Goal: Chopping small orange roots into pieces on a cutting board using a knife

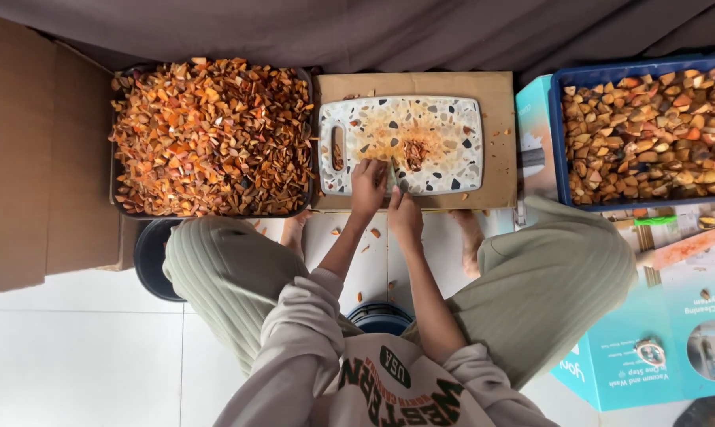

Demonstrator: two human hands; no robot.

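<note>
A white speckled cutting board (444, 119) lies on a sheet of cardboard (496, 95) in front of me. A small heap of orange-brown cut bits (414, 152) sits at the board's middle. My left hand (367, 186) rests at the board's near edge, its fingers curled down on a small piece that is mostly hidden beneath them. Just to its right, my right hand (405, 215) grips a knife (396, 175), whose blade points toward the board beside the left fingers. The two hands almost touch.
A dark tray (122, 207) heaped with small orange chopped pieces sits left of the board. A blue crate (559, 138) of larger brown-orange chunks stands to the right. Cardboard boxes lie at both sides, a dark bowl (148, 253) by my left knee, and scattered scraps on the white floor tiles.
</note>
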